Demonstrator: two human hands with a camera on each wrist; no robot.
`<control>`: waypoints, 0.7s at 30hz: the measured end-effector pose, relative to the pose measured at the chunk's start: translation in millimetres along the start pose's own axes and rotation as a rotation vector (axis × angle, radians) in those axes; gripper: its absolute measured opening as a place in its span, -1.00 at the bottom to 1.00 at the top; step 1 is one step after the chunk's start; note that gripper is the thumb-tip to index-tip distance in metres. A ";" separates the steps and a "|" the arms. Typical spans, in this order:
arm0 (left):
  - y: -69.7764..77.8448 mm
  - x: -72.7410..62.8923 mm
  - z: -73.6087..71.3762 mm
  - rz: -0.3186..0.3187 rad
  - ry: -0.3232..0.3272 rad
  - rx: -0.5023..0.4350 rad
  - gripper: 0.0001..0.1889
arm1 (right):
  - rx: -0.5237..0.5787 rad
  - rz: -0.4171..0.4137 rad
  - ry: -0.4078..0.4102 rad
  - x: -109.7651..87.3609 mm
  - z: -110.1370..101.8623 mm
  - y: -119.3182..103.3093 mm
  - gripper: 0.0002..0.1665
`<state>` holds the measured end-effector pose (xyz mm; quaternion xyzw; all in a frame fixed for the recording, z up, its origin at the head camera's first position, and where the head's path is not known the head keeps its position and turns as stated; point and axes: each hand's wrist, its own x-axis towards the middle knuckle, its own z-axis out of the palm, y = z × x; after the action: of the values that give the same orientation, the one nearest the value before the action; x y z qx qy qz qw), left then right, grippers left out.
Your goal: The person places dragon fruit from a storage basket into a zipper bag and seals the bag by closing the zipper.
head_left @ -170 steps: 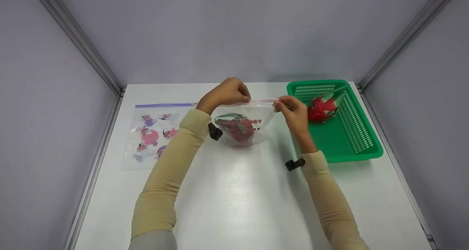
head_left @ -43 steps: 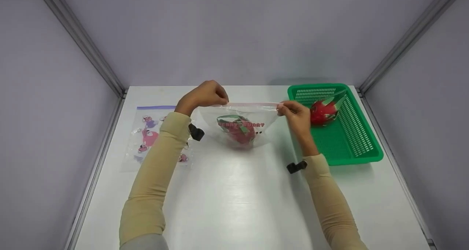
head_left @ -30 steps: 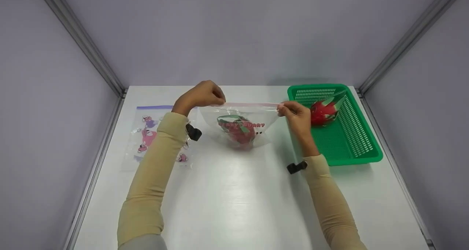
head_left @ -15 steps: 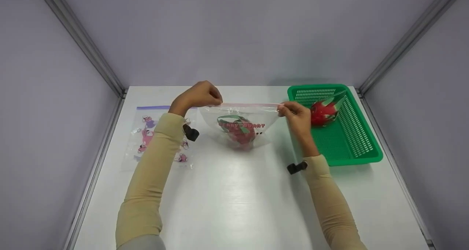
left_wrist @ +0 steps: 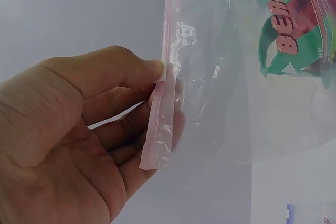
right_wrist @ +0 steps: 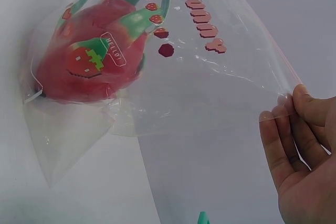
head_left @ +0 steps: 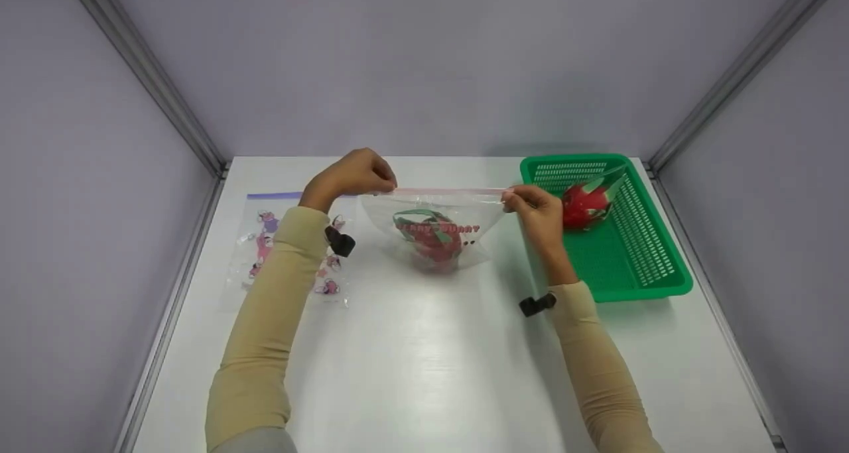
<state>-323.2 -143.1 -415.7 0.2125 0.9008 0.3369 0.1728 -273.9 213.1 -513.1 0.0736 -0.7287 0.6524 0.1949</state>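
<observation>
A clear zip bag (head_left: 477, 241) with a pink zip strip and red lettering hangs between my hands. Inside its bottom sits a red dragon fruit (right_wrist: 89, 56) with green leaf tips, near the white table. At the strip's left end, thumb and fingers of my left hand (head_left: 355, 173) pinch the small whitish slider (left_wrist: 162, 73); a short length of strip extends past it in the left wrist view. My right hand (head_left: 538, 213) pinches the bag's upper right corner (right_wrist: 283, 109) between thumb and fingers. The bag's mouth is drawn straight between both hands.
A second zip bag (head_left: 265, 222), with a purple strip and pink cartoon prints, lies flat at the left, partly under my left arm. At the right stands a green basket (head_left: 663, 241) holding another dragon fruit (head_left: 585, 206). Walls (head_left: 424, 62) enclose the table (head_left: 411, 360).
My left hand has slid leftward along the pink strip, from near its middle toward its left end. My right hand has kept its pinch on the right corner. The bagged fruit has barely moved.
</observation>
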 end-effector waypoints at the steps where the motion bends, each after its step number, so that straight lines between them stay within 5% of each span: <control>1: -0.3 -0.5 -0.2 -0.002 0.001 -0.002 -0.74 | 0.003 0.001 -0.001 -1.0 0.4 -3.6 -0.89; 6: -1.7 -1.8 -1.1 -0.015 0.001 -0.005 -0.73 | -0.004 0.011 -0.012 -4.8 1.4 -19.2 -0.88; 21: -13.1 -7.5 -6.6 -0.013 0.012 -0.019 -0.72 | -0.044 0.017 0.000 -5.2 2.8 -19.2 -0.86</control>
<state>-323.2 -159.3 -418.6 0.2027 0.8999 0.3457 0.1718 -262.7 207.0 -497.6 0.0631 -0.7433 0.6380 0.1911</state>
